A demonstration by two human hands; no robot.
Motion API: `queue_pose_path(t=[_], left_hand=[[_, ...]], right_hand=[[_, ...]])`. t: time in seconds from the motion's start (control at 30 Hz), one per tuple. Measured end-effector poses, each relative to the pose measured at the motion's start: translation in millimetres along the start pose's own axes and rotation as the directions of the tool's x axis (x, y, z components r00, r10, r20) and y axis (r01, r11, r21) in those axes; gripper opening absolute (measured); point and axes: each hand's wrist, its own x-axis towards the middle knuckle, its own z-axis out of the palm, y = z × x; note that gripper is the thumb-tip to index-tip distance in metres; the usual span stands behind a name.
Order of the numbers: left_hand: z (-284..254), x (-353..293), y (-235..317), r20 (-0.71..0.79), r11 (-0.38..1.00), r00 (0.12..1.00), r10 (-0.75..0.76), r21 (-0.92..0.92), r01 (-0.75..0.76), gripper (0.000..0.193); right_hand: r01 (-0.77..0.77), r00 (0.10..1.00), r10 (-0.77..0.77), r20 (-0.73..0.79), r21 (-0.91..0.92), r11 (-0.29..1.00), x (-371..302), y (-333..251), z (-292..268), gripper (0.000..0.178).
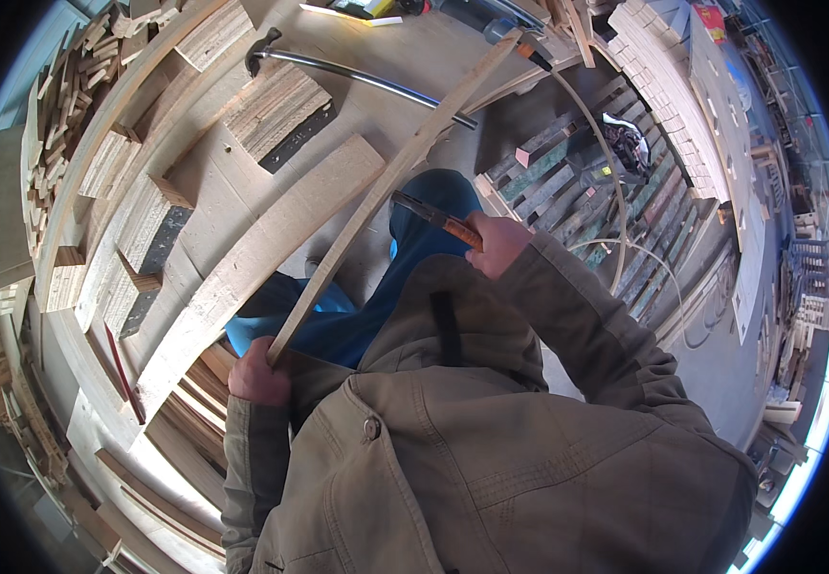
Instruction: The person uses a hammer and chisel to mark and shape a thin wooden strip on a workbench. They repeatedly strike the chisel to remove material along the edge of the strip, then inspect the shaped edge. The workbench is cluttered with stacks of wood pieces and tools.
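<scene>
My left hand (259,373) is closed around the near end of a long, narrow wooden strip (397,172). The strip slants up and away to the right, across my lap. In my closed right hand (502,244) are what look like pliers with orange handles (454,228). Their dark jaws (405,201) point left toward the strip, a little apart from it. Beyond the strip's left side, a wide curved board (252,253) lies on the pale work surface. Farther off lies a claw hammer (357,77) with a shiny shaft, partly behind the strip.
Layered wood blocks (280,115) and long curved boards (113,115) spread over the left side. At the right lies a slatted pallet (591,182), with a pale hose (615,172) looping over it. A power tool (491,24) sits at the far edge beside stacked lumber (663,91).
</scene>
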Motion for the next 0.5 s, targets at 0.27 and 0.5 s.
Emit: queue_pose_path(t=[0.27,0.5], left_hand=[[1.5,-2.2,1.3,0.058,1.000,0.998,-0.024,0.003,0.024,0.024],[3.9,-0.9,1.6,0.052,0.999,0.998,0.032,-0.013,-0.032,0.025]], right_hand=[[-0.028,0.997,0.020,0.073,0.121,0.992,-3.7,-7.7,7.0,0.041],[0.021,1.000,-0.020,-0.005,0.149,0.989,1.2,-12.6,13.6,0.044]])
